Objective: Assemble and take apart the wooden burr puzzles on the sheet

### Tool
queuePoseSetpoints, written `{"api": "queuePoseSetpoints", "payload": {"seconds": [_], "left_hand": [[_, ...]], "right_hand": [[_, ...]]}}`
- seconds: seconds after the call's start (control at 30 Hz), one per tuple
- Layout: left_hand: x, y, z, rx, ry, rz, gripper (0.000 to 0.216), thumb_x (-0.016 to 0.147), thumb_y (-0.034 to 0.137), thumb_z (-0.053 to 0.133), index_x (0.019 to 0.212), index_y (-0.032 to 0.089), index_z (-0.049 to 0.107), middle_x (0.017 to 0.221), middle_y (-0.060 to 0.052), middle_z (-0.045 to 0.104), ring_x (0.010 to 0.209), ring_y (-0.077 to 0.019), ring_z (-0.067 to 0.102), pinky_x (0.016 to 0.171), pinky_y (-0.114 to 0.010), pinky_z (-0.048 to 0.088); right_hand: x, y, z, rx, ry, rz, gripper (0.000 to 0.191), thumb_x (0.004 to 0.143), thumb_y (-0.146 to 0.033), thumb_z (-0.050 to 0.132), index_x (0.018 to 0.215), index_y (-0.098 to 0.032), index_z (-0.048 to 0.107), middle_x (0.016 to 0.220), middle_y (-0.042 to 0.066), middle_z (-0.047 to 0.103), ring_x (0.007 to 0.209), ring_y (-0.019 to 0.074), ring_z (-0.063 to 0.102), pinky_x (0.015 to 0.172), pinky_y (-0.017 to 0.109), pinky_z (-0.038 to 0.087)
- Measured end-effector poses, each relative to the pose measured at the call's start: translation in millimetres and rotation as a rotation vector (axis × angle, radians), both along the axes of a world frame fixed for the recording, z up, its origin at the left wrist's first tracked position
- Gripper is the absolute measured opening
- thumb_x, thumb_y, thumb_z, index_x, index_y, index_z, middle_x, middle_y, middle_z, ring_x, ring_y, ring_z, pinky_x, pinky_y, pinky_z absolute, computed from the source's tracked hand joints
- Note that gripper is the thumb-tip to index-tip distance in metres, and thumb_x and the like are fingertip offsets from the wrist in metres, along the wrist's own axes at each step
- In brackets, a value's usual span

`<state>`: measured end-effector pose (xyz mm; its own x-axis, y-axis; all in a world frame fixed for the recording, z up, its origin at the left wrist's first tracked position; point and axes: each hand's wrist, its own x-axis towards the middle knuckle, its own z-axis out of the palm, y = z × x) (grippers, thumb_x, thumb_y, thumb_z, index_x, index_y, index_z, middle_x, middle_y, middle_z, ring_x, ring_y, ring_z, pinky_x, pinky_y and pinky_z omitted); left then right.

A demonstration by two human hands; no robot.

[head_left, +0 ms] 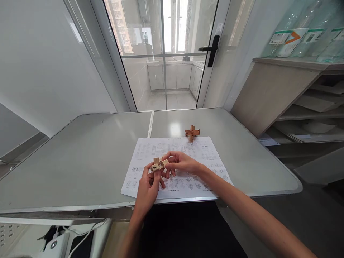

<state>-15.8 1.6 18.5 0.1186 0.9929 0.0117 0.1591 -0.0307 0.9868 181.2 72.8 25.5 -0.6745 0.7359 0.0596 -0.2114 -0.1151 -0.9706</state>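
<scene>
Above the lower part of a printed sheet, my left hand [151, 181] grips some light wooden puzzle pieces [156, 165] between thumb and fingers. One piece facing me bears a dark mark like a numeral. My right hand [178, 163] reaches in from the right and pinches the other end of the same pieces. The fingers hide part of how the pieces fit together. Beneath both hands lies the white paper sheet [145, 147], printed with rows of small diagrams. At its top edge stands a brown wooden burr puzzle [192, 133], assembled in a cross shape.
The grey table [80, 161] has a raised rim. A glass door [166, 82] with a black handle [213, 51] is behind it. Shelves [282, 93] with large plastic bottles [301, 39] stand at right. A drawer [107, 229] with cables sits open at lower left.
</scene>
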Motion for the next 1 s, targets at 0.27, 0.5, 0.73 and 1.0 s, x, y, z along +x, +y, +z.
{"api": "queuePoseSetpoints", "payload": {"seconds": [0.27, 0.5, 0.73, 1.0], "left_hand": [[5.3, -2.6, 6.0, 0.022, 0.091, -0.007, 0.053, 0.099, 0.056, 0.061, 0.137, 0.022, 0.05, 0.101, -0.008, 0.079, 0.062, -0.0161, 0.069, 0.06, -0.028, 0.046], [5.7, -3.0, 9.6, 0.009, 0.094, 0.001, 0.055, 0.097, 0.055, 0.063, 0.137, 0.021, 0.05, 0.104, -0.01, 0.081, 0.063, -0.0182, 0.072, 0.06, -0.029, 0.048], [5.1, -3.0, 11.7, 0.0, 0.108, -0.004, 0.051, 0.095, 0.056, 0.066, 0.129, 0.02, 0.056, 0.102, -0.01, 0.081, 0.066, -0.0204, 0.073, 0.06, -0.029, 0.048], [6.2, -2.3, 8.9, 0.037, 0.138, -0.005, 0.045, 0.096, 0.055, 0.063, 0.124, 0.02, 0.061, 0.102, -0.009, 0.082, 0.064, -0.0197, 0.073, 0.065, -0.031, 0.05]], "right_hand": [[-2.9, 2.1, -9.1, 0.073, -0.027, -0.107, 0.04, 0.083, -0.048, 0.087, 0.089, -0.019, 0.06, 0.074, -0.002, 0.07, 0.06, 0.0109, 0.063, 0.056, 0.024, 0.049], [-2.1, 0.9, -7.7, 0.059, -0.025, -0.122, 0.038, 0.08, -0.045, 0.089, 0.089, -0.018, 0.065, 0.077, -0.003, 0.066, 0.063, 0.0097, 0.059, 0.059, 0.024, 0.048], [-1.4, 2.8, -13.2, 0.063, 0.005, -0.083, 0.036, 0.081, -0.043, 0.089, 0.092, -0.018, 0.065, 0.081, -0.001, 0.069, 0.066, 0.0107, 0.061, 0.06, 0.025, 0.049], [-2.1, 2.1, -12.6, 0.041, -0.001, -0.117, 0.038, 0.079, -0.044, 0.09, 0.089, -0.018, 0.064, 0.079, -0.002, 0.068, 0.065, 0.0108, 0.061, 0.06, 0.025, 0.049]]}}
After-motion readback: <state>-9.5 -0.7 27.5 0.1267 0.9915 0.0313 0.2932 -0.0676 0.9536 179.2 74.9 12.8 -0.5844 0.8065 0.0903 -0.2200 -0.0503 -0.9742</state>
